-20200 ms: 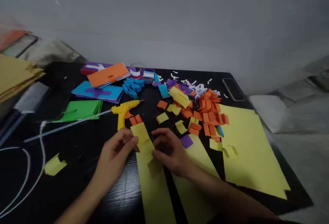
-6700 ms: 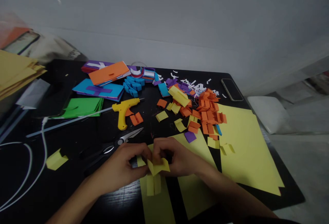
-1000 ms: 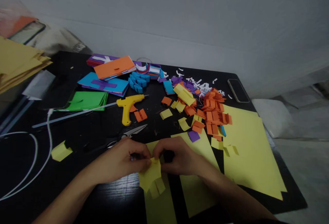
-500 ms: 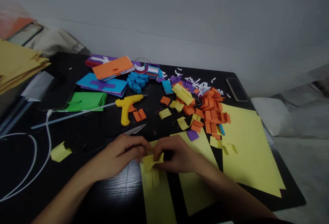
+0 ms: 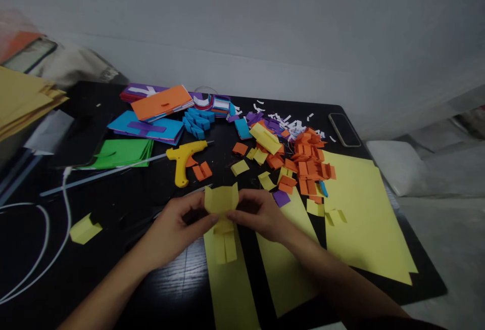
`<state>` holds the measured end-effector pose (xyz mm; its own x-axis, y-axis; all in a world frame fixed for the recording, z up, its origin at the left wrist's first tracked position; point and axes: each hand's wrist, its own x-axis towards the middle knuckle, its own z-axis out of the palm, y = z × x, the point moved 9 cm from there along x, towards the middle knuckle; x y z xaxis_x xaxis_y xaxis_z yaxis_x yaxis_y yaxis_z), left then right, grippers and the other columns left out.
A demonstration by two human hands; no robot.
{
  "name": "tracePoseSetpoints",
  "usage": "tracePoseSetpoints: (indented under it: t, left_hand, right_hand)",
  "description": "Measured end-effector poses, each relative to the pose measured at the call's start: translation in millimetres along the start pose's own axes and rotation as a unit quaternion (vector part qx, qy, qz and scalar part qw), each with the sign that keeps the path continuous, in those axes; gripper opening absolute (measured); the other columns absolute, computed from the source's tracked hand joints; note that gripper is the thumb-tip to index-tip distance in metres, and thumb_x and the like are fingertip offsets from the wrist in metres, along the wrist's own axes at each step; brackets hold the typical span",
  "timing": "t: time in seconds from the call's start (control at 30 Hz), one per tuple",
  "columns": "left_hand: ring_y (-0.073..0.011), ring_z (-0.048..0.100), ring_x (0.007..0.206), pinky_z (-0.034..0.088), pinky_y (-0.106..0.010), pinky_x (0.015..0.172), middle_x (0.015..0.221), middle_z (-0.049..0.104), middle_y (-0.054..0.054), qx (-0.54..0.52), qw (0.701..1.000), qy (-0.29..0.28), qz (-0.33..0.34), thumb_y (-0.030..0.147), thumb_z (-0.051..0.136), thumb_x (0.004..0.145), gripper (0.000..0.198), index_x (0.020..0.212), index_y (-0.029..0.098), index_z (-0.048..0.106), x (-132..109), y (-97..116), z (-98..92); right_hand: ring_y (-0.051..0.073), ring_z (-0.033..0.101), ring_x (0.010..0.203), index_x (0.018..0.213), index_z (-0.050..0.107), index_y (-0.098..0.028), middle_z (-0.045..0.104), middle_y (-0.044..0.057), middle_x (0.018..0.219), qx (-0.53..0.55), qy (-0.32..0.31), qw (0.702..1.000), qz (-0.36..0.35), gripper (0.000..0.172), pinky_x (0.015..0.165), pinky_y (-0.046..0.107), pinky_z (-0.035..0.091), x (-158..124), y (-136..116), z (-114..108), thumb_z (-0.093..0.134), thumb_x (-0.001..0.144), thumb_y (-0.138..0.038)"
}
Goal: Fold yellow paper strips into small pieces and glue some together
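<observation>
While both forearms (image 5: pixel 125 275) are slanting inward from the bottom edge, the near end of the yellow strip (image 5: pixel 234 297) is getting cut off by the frame. Small ridged yellow piece (image 5: pixel 226 249) is lying on it; can't tell if it's joined to the paper above. Left hand (image 5: pixel 178 226) is pinching the folded yellow paper (image 5: pixel 222 198) at lower left, thumb straight and pointing right, fingers curling behind. Right hand (image 5: pixel 261 214) is mirroring that at lower right, thumb tips nearly meeting. So both are gripping the same piece, which is sitting over the strip's far part, side flaps standing up. Fingertips behind the paper are hiding from view. Second yellow strip (image 5: pixel 284 267) is passing partly under the right forearm. Scissors (image 5: pixel 202 189) are mostly hiding behind the left hand, dark handles blending into the black table (image 5: pixel 174 289). Beyond, yellow glue gun (image 5: pixel 181 160) is lying beside loose orange pieces (image 5: pixel 202 171); orange pile (image 5: pixel 310 163) to the right is overlapping too much to count.
</observation>
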<state>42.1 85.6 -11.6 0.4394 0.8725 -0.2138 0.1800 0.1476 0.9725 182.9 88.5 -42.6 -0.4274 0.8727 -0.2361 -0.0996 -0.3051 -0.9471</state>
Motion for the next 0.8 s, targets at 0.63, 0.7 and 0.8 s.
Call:
tracePoseSetpoints:
  t: [0.63,0.7,0.8]
  left_hand:
    - [-0.0116,0.062,0.063,0.051,-0.022,0.06,0.071,0.068,0.003,-0.12,0.984,0.131,-0.023,0.032,0.078,0.083,0.022,0.085,0.019,0.06,2,-19,-6.7]
    - [-0.0115,0.062,0.063,0.051,-0.022,0.06,0.071,0.069,0.003,-0.118,0.985,0.128,-0.02,0.032,0.077,0.085,0.021,0.087,0.02,0.061,2,-20,-6.5]
    - [-0.0116,0.061,0.061,0.05,-0.023,0.06,0.069,0.067,0.003,-0.103,0.986,0.126,-0.02,0.033,0.075,0.087,0.019,0.088,0.019,0.062,1,-20,-7.5]
  right_hand:
    - [0.015,0.072,0.08,0.096,0.067,-0.02,0.077,0.002,0.093,0.052,0.039,0.998,0.006,0.035,0.075,0.029,0.056,5,2,1,0.089,0.072,-0.033]
    - [0.015,0.072,0.08,0.096,0.069,-0.02,0.077,0.002,0.092,0.059,0.032,0.998,0.016,0.036,0.076,0.029,0.056,5,5,3,0.09,0.071,-0.033]
    - [0.015,0.071,0.077,0.094,0.07,-0.02,0.076,0.001,0.088,0.055,0.037,0.998,0.024,0.036,0.073,0.028,0.056,5,7,2,0.092,0.069,-0.035]
